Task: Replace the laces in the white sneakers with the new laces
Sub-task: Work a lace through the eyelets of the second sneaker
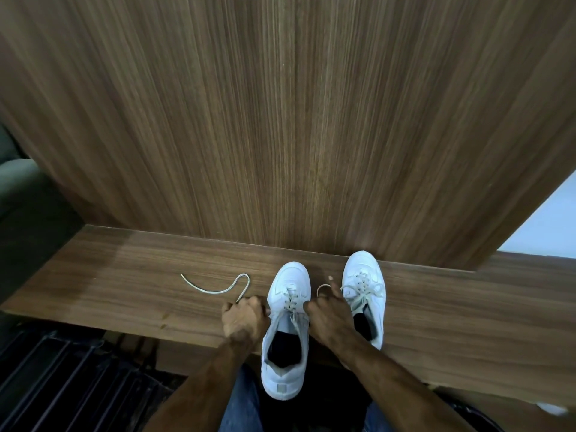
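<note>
Leftmost, a loose lace end [215, 286] trails across the wooden shelf [124, 275], curling back into the left hand [244, 318]. That hand: fingers curled shut around the lace, knuckles up, touching the near sneaker's side.

Centre: near sneaker [286, 332], toe toward the wood panel [280, 120], heel overhanging the shelf edge. Lace crossed through the lower eyelets; upper eyelets look unfilled. Judged mid-lacing; whether this lace is new or old cannot be told.

Right hand [330, 316]: fingers pinched on the other lace end, a small loop [322, 289] showing above the knuckles, one finger extended.

Far right: second sneaker [364, 294], fully laced with a bow tied, just beside the first. Either finished or untouched; cannot tell.

Writing: none legible. Grey heel tab on the near sneaker shows no readable mark.
</note>
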